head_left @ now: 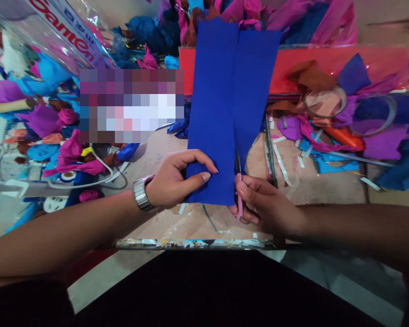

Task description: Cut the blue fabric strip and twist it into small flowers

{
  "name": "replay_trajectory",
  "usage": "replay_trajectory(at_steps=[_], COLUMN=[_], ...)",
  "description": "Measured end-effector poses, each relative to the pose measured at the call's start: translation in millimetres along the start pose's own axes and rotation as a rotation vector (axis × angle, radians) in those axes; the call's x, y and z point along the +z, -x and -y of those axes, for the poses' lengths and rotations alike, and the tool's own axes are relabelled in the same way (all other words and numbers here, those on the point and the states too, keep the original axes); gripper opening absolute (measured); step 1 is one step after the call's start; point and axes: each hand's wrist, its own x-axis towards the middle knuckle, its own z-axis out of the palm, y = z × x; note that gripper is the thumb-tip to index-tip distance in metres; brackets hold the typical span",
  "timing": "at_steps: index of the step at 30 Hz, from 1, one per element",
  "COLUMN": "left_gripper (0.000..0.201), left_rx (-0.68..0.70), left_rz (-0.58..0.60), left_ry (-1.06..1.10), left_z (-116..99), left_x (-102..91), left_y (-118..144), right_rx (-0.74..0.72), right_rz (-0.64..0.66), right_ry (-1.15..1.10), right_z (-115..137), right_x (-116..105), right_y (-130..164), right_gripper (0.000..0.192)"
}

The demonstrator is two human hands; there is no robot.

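A deep blue paper sheet, which looks like crepe paper, lies lengthwise in front of me, split by a long cut into two strips joined near the far end. My left hand, with a metal watch on the wrist, grips the left strip near its lower end. Its thumb and index finger rest on top; the other fingers are hidden. My right hand holds pink-handled scissors at the right edge of that strip. Their dark blades point away from me along the cut and look nearly closed.
Crumpled coloured paper is heaped at left. A red packet lies behind the blue sheet. Rolls of tape and paper scraps lie at right. A white cable and a power strip are at left. The table's front edge is near me.
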Motion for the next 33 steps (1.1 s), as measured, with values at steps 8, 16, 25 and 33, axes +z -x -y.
replay_trajectory(at_steps=[8, 16, 25, 33], left_gripper=[0.016, 0.014, 0.015, 0.010], left_rx=[-0.014, 0.007, -0.007, 0.005], left_rz=[0.003, 0.032, 0.045, 0.045], left_ry=[0.017, 0.035, 0.033, 0.044], left_z=[0.8, -1.4, -2.6, -2.4], left_x=[0.7, 0.8, 1.3, 1.1], left_y=[0.8, 0.1, 0.1, 0.7], right_rx=[-0.005, -0.044, -0.043, -0.044], right_rz=[0.002, 0.028, 0.017, 0.013], right_ry=[0.004, -0.010, 0.025, 0.020], right_z=[0.3, -0.9, 0.2, -0.2], right_x=[0.3, -2.3, -2.4, -2.3], right_y=[-0.5, -2.6, -1.4, -1.5], right_gripper=[0.047, 0.047, 0.047, 0.048])
